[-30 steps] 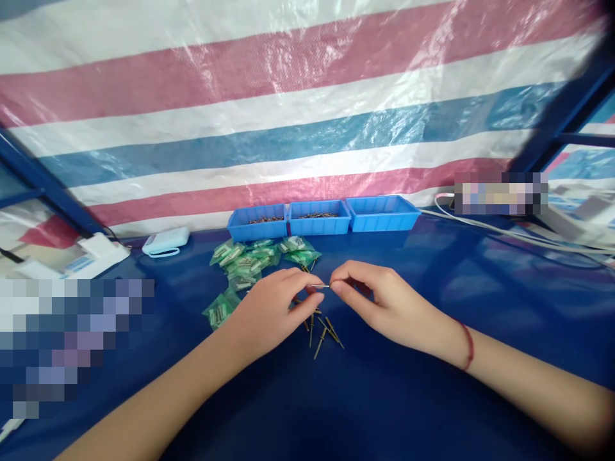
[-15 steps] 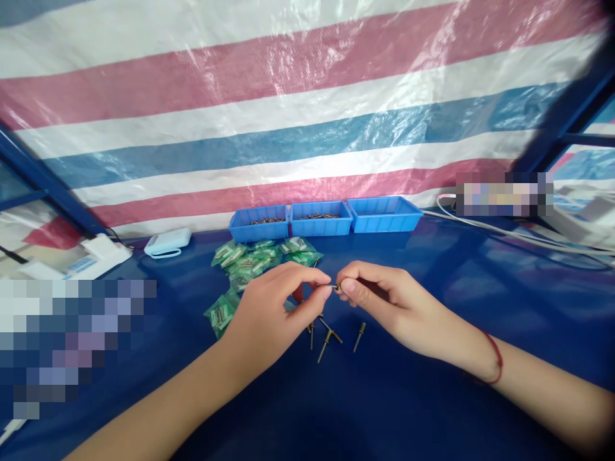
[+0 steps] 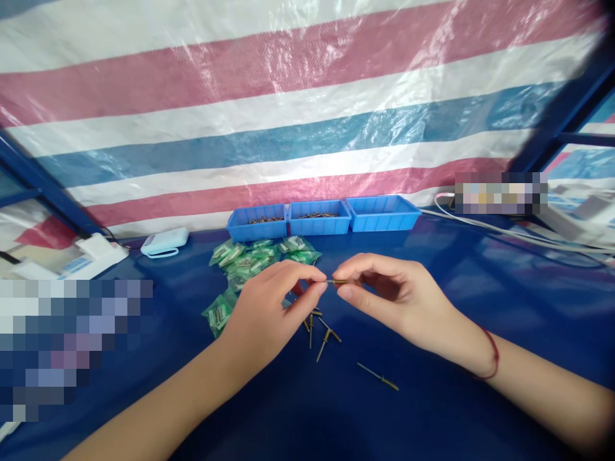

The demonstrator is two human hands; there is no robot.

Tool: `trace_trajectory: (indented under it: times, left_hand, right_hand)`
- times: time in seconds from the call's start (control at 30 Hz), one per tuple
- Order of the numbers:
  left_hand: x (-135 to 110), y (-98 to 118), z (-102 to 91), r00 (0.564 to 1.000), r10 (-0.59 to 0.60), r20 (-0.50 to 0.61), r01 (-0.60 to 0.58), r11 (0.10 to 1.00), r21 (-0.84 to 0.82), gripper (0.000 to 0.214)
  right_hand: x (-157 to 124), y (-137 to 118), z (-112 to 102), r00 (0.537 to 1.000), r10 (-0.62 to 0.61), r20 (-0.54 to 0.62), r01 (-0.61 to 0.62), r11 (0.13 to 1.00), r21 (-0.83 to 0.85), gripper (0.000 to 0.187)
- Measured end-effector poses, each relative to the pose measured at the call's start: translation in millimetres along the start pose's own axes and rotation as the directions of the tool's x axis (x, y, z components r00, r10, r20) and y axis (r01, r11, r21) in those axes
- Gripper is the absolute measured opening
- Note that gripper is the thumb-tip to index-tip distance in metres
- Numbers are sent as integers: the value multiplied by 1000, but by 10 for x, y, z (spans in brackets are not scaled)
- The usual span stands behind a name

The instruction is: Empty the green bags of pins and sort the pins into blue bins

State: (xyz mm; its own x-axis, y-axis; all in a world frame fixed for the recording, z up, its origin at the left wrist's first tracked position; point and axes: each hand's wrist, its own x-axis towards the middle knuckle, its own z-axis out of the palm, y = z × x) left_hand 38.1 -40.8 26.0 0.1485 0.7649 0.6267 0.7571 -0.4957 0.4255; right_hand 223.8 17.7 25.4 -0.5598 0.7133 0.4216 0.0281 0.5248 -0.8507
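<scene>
My left hand (image 3: 269, 307) and my right hand (image 3: 389, 298) meet above the middle of the blue table (image 3: 432, 410), both pinched on one small brass rivet (image 3: 335, 281) held level between the fingertips. Below them several loose rivets (image 3: 319, 330) lie on the table. One more rivet (image 3: 378, 376) lies apart, nearer to me and to the right. A red string is tied around my right wrist.
Green packets (image 3: 250, 259) are heaped behind my left hand. Three blue bins (image 3: 319, 218) stand in a row at the back, two holding small dark parts. White devices (image 3: 166, 242) sit at the back left, white cables (image 3: 504, 234) at the right. A striped tarp hangs behind.
Both hands stay pinched together on a rivet and have risen slightly. A rivet that lay under my right hand now lies further right and nearer to me on the table.
</scene>
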Motion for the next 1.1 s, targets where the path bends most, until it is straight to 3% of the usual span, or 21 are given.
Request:
trace_trajectory:
  times: [0.13,0.27,0.4,0.47,0.53,0.63,0.7,0.8,0.87,0.9,0.97,1.0,1.1]
  left_hand:
    - [-16,-13,42,1000,-12,28,13,1000,-7,4]
    - [-46,-69,103,990,-76,116,78,997,-20,9]
    - [-70,-157,135,959,-154,237,153,988,24,40]
    - [-72,-188,124,954,-135,268,119,990,77,35]
    - [-64,-204,97,952,-83,296,49,992,120,25]
    - [-41,-220,43,940,-10,341,-49,985,165,20]
    - [-28,-243,12,923,11,384,-91,977,191,19]
    - [-20,-306,-17,892,15,451,-128,967,221,19]
    - [-22,-354,-27,882,7,471,-131,964,230,20]
    - [-24,-375,-30,880,2,475,-127,965,231,21]
    - [-27,-404,-33,879,-8,477,-116,966,230,22]
    - [-28,-412,-34,878,-13,478,-110,967,229,22]
    - [-26,-414,-28,878,-19,478,-100,970,223,23]
  right_hand:
    - [-19,31,19,993,-116,11,116,992,-58,10]
    - [-12,2,-11,962,-271,40,273,935,-227,11]
    - [233,54,-119,911,-382,-155,277,845,-457,10]
    - [479,173,-193,870,-419,-260,228,810,-541,12]
    - [762,342,-265,858,-430,-282,197,781,-592,14]
    - [1094,581,-339,937,-302,-176,120,751,-649,23]
    - [1142,647,-347,969,-218,-114,83,726,-683,30]
    - [899,525,-289,986,-167,-24,113,761,-639,19]
    - [595,327,-218,983,-44,178,135,830,-541,22]
    - [430,216,-178,938,47,343,140,854,-501,31]
    - [124,17,-99,765,176,619,175,869,-464,41]
    - [-3,-58,-63,708,223,670,193,852,-487,44]
    - [-229,-160,14,655,318,686,251,764,-594,34]
